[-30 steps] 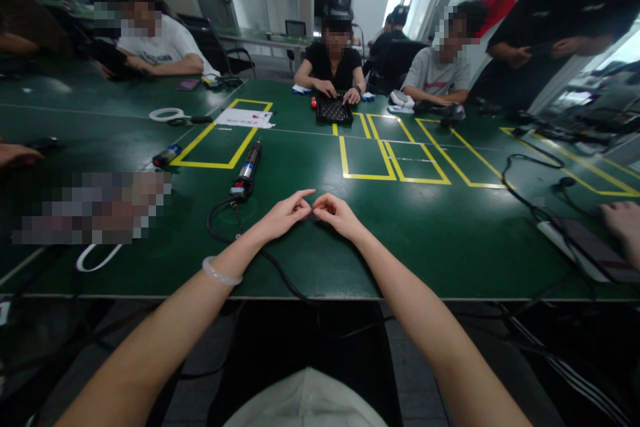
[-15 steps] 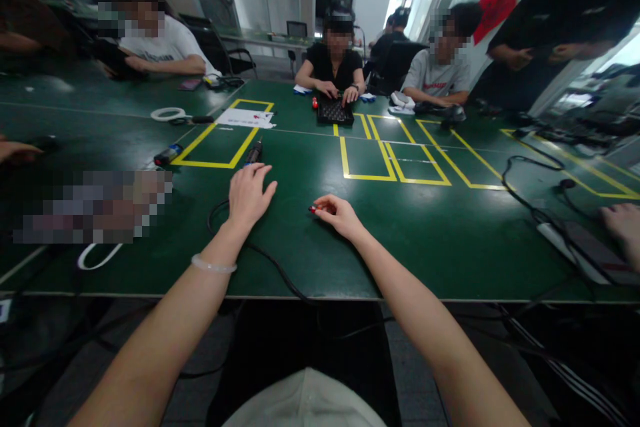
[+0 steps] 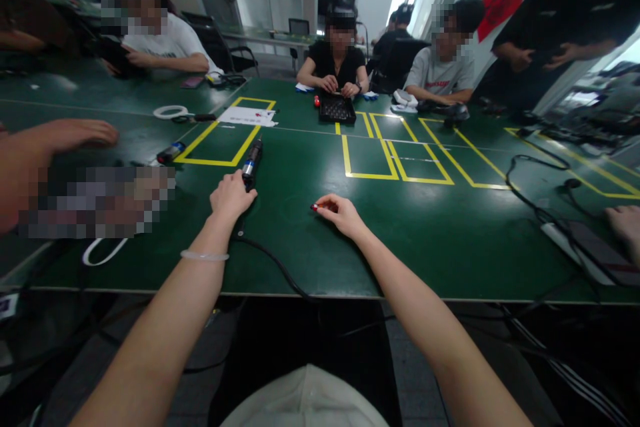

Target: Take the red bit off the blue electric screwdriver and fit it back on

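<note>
On my feed, the green surface looks smooth and glossy, with blurred reflections. I read the power tool as dark plastic with a slim metal tip, its cable smooth and black. The bracelet looks polished and translucent, the white sheet matt paper, the tray dark plastic. I can't make out the red piece's material.

The left hand grips the rear of the corded tool, tip toward the far edge of the green surface. The right hand pinches a small red-and-black part between the near edge and the black tray.
</note>
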Available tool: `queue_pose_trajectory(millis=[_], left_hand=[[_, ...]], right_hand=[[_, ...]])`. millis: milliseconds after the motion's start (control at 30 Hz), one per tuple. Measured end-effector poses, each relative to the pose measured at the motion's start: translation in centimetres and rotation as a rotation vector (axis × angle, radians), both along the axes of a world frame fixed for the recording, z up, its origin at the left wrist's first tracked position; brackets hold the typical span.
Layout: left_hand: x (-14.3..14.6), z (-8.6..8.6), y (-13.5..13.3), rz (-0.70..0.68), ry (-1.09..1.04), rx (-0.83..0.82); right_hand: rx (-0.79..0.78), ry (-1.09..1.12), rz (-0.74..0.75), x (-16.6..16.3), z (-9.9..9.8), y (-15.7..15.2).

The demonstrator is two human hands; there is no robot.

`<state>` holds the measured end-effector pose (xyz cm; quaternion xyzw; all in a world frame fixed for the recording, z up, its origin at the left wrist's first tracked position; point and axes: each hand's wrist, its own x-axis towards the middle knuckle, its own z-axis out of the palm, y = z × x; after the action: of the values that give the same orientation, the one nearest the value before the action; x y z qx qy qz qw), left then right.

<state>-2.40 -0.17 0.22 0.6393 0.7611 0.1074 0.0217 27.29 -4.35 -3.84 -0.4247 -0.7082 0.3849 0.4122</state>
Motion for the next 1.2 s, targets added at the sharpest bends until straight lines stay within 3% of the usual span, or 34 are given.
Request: queue_pose_trajectory(millis=[467,933,1200], left_hand=[[1.1,0.0,-0.2,-0.107,0.043,0.009],[7.1,-0.1,-3.4,-0.397,0.043,0.051],[8.9,-0.7,-4.5,-0.573,0.022,0.078]], right_hand=[[0.020,-0.016,-0.019,-0.1,-0.2,0.1],[0.087,-0.061,-0.047,-0.4,-0.1,-0.1],[0.138,-0.067,-0.044,-0.5,0.0,-0.1]])
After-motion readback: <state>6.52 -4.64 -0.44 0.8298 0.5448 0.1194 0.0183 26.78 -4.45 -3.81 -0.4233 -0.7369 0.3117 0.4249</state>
